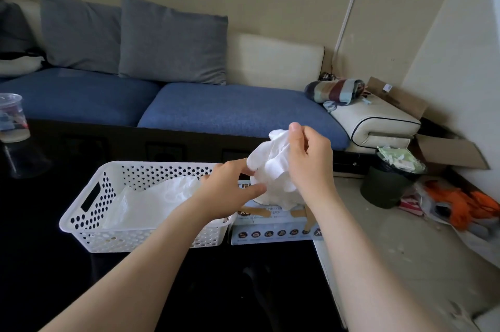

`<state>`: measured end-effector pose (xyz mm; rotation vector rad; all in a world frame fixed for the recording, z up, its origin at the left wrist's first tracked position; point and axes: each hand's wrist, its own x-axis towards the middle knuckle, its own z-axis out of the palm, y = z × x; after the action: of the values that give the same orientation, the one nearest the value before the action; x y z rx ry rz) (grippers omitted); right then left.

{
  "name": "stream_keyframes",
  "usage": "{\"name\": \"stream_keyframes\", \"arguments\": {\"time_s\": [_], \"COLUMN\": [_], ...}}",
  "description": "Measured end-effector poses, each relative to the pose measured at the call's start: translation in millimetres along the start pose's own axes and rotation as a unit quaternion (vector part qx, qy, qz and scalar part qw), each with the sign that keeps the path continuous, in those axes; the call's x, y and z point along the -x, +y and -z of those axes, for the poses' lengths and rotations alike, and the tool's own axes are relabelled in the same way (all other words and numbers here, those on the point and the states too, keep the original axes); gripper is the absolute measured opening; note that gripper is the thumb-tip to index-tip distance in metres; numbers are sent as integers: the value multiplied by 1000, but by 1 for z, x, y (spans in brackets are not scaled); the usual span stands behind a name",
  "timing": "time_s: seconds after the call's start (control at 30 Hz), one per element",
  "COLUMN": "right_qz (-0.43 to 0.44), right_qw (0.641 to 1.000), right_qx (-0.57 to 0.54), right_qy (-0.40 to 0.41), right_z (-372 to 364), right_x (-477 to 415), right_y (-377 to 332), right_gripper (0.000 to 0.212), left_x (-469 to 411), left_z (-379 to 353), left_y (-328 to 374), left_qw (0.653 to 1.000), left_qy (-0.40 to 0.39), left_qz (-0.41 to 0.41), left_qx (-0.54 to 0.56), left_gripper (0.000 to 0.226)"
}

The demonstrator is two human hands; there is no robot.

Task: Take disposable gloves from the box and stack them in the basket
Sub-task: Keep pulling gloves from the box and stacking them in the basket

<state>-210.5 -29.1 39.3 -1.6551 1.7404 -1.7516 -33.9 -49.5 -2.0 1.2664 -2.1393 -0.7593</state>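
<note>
The right hand (308, 166) is raised above the box (273, 233), fingers curled round a crumpled white glove (273, 166). The glove bunches against the palm side of this hand: its top sits just under the thumb tip, and its lower part hangs down to the box top.

The left hand (226, 191) reaches in from the left. Forefinger and thumb are partly closed and pinch the glove's lower left edge; the remaining fingers are hidden behind the hand. The glove lies between the two hands, clear of the basket (81, 214).

The box rests at the right edge of the black table (40, 264), its left side touching the basket's right wall. The basket is white and perforated, and stands near the table's middle. A pile (151, 203) of white gloves lies inside it, spread along the floor toward the right end.

A clear cup (12, 118) stands at the table's far left edge. A dark bin (389, 185) stands on the floor beyond the right edge.
</note>
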Motion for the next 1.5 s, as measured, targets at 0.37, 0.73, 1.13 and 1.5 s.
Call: {"name": "stream_keyframes", "arguments": {"time_s": [0.37,0.73,1.13,1.5], "right_qz": [-196,-357,-224,-134], "right_qw": [956,814,924,946], "right_qx": [-219,-454,-130,-92], "right_qy": [7,-58,-281,-280], "right_z": [-21,-40,-52,-65], "right_x": [7,8,27,32], "right_y": [-34,-50,-61,-62], "right_gripper": [38,18,44,14], "left_x": [6,12,27,31], "left_z": [24,50,73,81], "left_y": [12,-7,-13,-14], "left_qw": [948,905,906,905], "left_qy": [35,113,177,191], "left_qz": [31,33,15,-5], "left_qx": [314,409,384,380], "left_gripper": [59,35,31,23]}}
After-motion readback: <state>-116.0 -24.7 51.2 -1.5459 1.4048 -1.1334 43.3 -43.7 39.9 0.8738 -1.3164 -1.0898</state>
